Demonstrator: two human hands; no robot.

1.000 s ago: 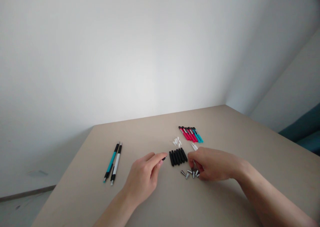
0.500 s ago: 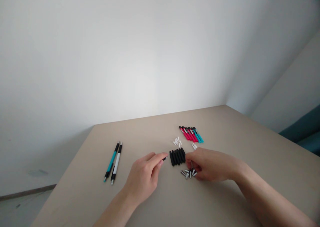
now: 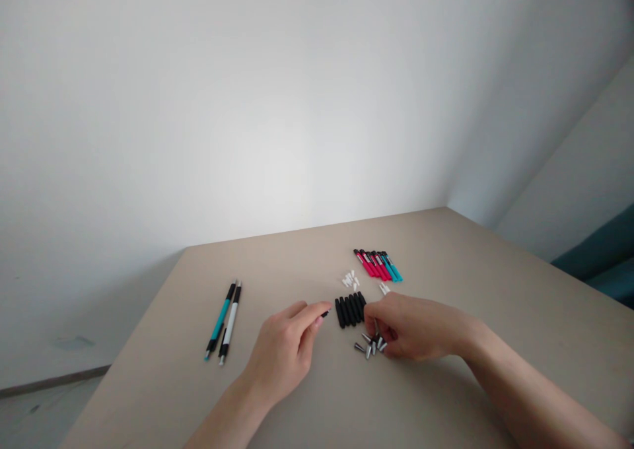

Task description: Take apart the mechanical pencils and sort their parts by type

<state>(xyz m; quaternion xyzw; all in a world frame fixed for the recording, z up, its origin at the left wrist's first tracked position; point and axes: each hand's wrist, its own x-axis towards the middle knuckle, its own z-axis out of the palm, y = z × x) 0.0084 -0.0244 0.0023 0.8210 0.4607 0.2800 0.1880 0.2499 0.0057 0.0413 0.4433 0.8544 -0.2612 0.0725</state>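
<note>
My left hand [image 3: 284, 346] is closed, its thumb and forefinger pinching a small black piece [image 3: 325, 313]. Just right of it, several black grips [image 3: 349, 310] lie side by side on the table. My right hand [image 3: 406, 327] reaches down at their right end, fingertips among several small silver cone tips [image 3: 369, 350]; its fingers are bent together, and whether they grip a tip is hidden. Small white pieces [image 3: 351, 279] lie in a loose group behind the grips. White sticks [image 3: 384, 288] show partly behind my right hand.
Red and teal pen barrels [image 3: 378, 265] lie in a row at the back of the table [image 3: 277, 257]. A teal pen [image 3: 220, 320] and a white pen [image 3: 230, 323] rest at the left. The wall stands behind; teal cloth hangs at far right.
My right hand has shifted slightly left, and the silver tips under its fingers have been moved about and spread a little. My left hand keeps its pinch.
</note>
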